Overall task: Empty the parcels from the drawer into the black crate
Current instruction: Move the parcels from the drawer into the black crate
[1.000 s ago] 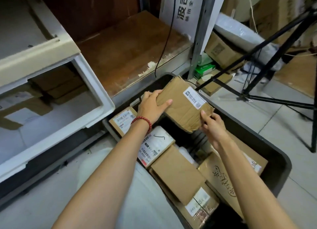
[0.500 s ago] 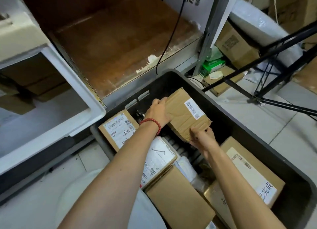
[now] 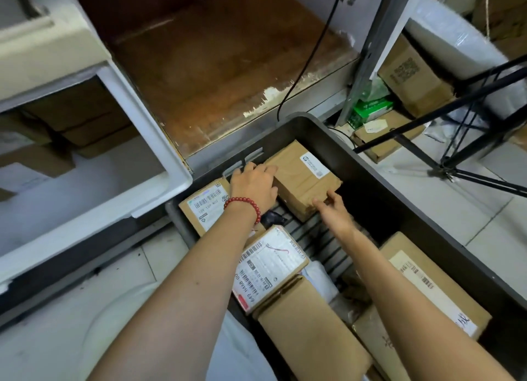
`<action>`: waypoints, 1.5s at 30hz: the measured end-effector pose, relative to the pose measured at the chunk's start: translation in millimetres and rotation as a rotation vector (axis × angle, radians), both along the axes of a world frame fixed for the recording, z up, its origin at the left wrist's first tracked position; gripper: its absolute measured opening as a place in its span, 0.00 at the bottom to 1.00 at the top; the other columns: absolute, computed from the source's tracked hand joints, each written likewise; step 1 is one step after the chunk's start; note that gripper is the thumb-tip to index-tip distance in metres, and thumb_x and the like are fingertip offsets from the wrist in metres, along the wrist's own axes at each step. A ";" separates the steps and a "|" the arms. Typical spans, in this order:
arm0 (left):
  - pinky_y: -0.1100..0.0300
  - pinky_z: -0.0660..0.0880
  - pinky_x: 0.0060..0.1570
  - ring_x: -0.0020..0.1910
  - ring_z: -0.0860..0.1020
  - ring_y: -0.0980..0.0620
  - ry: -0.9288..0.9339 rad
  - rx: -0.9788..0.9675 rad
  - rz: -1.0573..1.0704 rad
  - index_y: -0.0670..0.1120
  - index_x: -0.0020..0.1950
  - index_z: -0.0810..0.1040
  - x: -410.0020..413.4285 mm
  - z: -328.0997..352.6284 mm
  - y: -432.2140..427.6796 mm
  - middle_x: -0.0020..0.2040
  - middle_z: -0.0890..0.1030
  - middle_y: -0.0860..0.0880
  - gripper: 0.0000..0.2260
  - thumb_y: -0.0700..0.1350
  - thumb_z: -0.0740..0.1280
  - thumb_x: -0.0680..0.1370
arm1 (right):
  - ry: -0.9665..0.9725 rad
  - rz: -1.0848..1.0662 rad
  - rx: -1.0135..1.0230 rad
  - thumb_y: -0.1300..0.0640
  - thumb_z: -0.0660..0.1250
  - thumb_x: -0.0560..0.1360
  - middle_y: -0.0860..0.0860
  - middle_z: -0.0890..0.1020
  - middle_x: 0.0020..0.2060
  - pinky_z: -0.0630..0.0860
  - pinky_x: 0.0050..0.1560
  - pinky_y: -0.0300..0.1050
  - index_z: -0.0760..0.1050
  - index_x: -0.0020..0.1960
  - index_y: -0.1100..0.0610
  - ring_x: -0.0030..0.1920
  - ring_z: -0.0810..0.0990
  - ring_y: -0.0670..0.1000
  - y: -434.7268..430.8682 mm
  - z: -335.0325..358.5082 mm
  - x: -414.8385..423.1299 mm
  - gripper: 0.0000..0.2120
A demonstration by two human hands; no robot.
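Head view. Likely risks first: the brown parcel [image 3: 302, 181] sits in the far corner of the black crate [image 3: 379, 198], seemingly at a slight tilt on the slatted floor [image 3: 322, 238]. If let go before it lies flat, it could rock or slide toward the open gap on its right. Its near corner looks creased, so a hard push there may crush it further. The near end of the crate is crowded, so parcels added later may pile up unevenly. The drawer [image 3: 148, 129] holds more boxes [image 3: 77, 115], so the task is not finished.

Pose: both arms reach forward into the crate.
- The left hand [image 3: 253, 186], with a red bracelet [image 3: 243, 205], lies fairly flat against the parcel's left side, beside a labelled box [image 3: 208, 203].
- The right hand [image 3: 333, 212] has its fingertips at the near corner; whether it pinches or only touches, I cannot tell.
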State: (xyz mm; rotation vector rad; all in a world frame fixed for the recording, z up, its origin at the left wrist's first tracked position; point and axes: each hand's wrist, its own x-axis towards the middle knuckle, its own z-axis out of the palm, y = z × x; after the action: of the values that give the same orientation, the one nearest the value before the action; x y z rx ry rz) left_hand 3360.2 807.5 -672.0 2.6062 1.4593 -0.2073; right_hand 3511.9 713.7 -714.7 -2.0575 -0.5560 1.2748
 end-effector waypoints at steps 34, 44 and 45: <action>0.48 0.68 0.60 0.68 0.67 0.42 0.054 0.146 0.699 0.50 0.76 0.57 -387.1 151.5 -154.2 0.72 0.67 0.44 0.28 0.53 0.61 0.79 | -0.779 1.222 0.359 0.39 0.61 0.77 0.58 0.55 0.76 0.58 0.72 0.56 0.51 0.78 0.56 0.75 0.55 0.60 -18.2 179.4 -366.7 0.38; 0.44 0.69 0.63 0.71 0.64 0.41 -0.087 0.072 0.743 0.49 0.78 0.48 -398.1 108.4 -125.4 0.75 0.60 0.43 0.35 0.53 0.64 0.78 | -0.712 1.009 0.346 0.41 0.62 0.77 0.56 0.47 0.77 0.56 0.73 0.56 0.42 0.79 0.55 0.76 0.50 0.59 22.6 142.3 -399.1 0.41; 0.44 0.69 0.63 0.71 0.63 0.41 -0.112 0.081 0.752 0.49 0.78 0.47 -397.1 104.3 -121.1 0.75 0.59 0.43 0.35 0.53 0.64 0.78 | -0.705 0.991 0.374 0.42 0.62 0.77 0.57 0.47 0.77 0.56 0.73 0.55 0.42 0.79 0.55 0.76 0.50 0.59 26.5 141.3 -399.0 0.41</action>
State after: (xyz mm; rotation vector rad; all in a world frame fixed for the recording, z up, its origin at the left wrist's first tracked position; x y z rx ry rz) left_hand 2963.1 686.3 -567.6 1.8888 2.2889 0.0884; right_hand 3112.9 740.3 -573.4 -1.8771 -2.1390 0.7239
